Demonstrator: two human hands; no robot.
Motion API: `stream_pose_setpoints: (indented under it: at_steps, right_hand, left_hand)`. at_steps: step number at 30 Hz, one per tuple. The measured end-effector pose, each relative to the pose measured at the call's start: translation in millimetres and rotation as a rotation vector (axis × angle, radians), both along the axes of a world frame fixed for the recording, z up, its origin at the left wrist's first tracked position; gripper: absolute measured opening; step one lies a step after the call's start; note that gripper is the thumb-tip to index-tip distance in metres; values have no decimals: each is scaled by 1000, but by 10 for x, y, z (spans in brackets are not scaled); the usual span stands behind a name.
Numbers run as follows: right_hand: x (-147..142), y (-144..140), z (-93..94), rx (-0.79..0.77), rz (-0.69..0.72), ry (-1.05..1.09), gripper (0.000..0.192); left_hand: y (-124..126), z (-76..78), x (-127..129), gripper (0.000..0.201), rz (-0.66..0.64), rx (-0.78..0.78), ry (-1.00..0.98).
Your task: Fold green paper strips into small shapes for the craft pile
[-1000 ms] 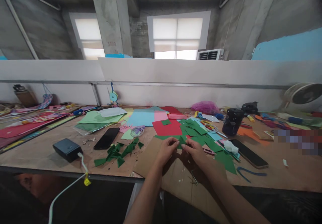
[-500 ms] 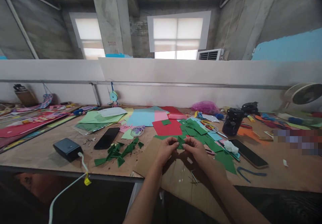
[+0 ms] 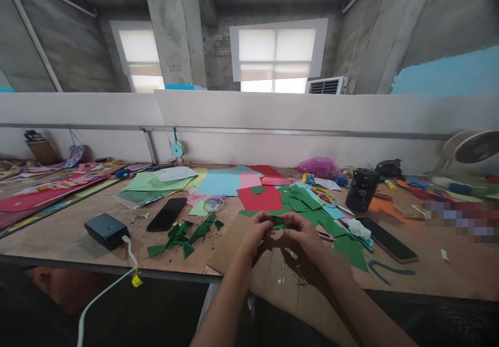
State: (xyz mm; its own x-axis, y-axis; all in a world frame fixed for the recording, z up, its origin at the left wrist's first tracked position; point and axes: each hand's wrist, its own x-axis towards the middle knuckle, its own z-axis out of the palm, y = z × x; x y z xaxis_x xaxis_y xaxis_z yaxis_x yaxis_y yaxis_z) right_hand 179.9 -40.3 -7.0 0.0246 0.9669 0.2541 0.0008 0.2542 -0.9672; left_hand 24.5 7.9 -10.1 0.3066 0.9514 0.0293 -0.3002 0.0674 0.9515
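Note:
Between my two hands is a small folded piece of green paper (image 3: 277, 222), gripped at both ends. My left hand (image 3: 258, 231) pinches its left end, and my right hand (image 3: 301, 229) pinches the right end. Both hands hover over a sheet of brown cardboard (image 3: 268, 277) at the table's front edge. To the left lies a loose heap of small folded green paper pieces (image 3: 181, 237). Beyond my right hand spread several cut green paper sheets (image 3: 302, 200). A red sheet (image 3: 259, 201) with a green square on it lies just beyond my hands.
A black phone (image 3: 167, 214) and a dark box (image 3: 106, 230) with a white cable are on the left. On the right are another phone (image 3: 385, 239), a dark cup (image 3: 362, 190), a crumpled tissue (image 3: 357, 228) and a blue strip (image 3: 391, 270). A fan (image 3: 470, 147) stands far right.
The green piece has tipped between my fingers: a pointed face showed before, now a narrow, flatter edge shows. Both hands stay in about the same place.

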Motion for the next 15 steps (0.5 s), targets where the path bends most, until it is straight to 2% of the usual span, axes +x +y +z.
stream_pose_setpoints:
  at_steps: [6,11,15]
  right_hand:
    - [-3,12,25,33,-90,-111,29]
    - [51,58,-20,47,-184,-83,28]
    - [63,46,-20,36,-197,-48,32]
  left_hand:
    - [35,-32,-13,22,-64,0,27]
    - [-19,12,-10,24,-182,-9,53]
    - [-40,37,3,28,-211,26,77]
